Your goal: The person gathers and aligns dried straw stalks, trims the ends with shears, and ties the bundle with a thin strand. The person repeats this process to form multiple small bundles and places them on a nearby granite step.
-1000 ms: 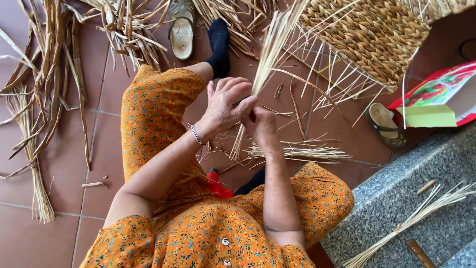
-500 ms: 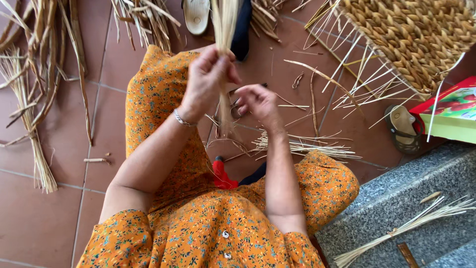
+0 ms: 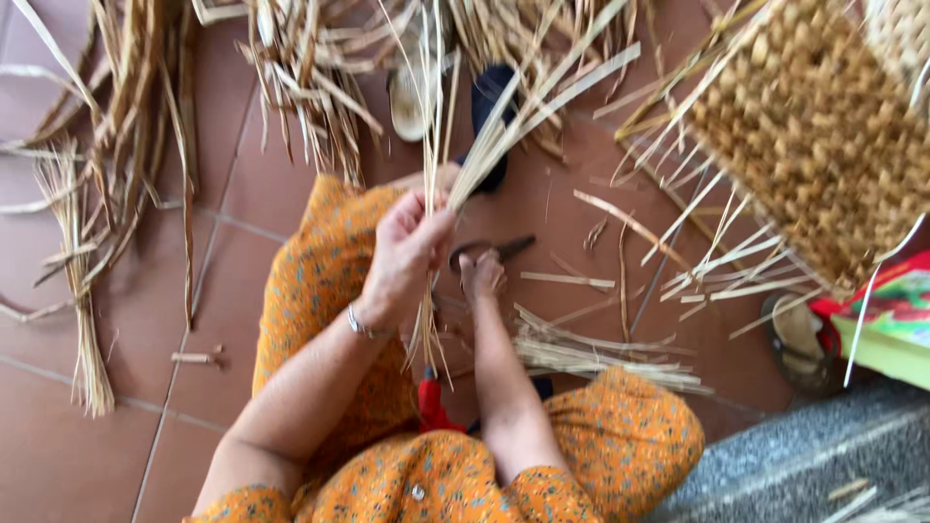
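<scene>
The left hand (image 3: 407, 254) is raised in front of the person, its grip closed tight around a bundle of straw (image 3: 431, 174). The bundle's long axis runs nearly upright in the view: the long pale stalks fan out above the fist toward the top of the picture, while shorter ends hang below it over the lap. The right hand (image 3: 481, 274) sits lower and just to the right of the bundle, near the hanging ends but apart from them; its fingers are curled, and whether they pinch anything I cannot tell. So the left hand has the bundle and the right is the free one, beside its lower part. The stalks are thin, dry and cream to tan, some flat like split reed. On the tiled floor (image 3: 116, 455) past the right hand lies a dark pair of scissors (image 3: 494, 250), with a loose sheaf of cut straw (image 3: 591, 353) beside the knee. A woven basket (image 3: 823, 145) with unfinished strands stands at the upper right.
</scene>
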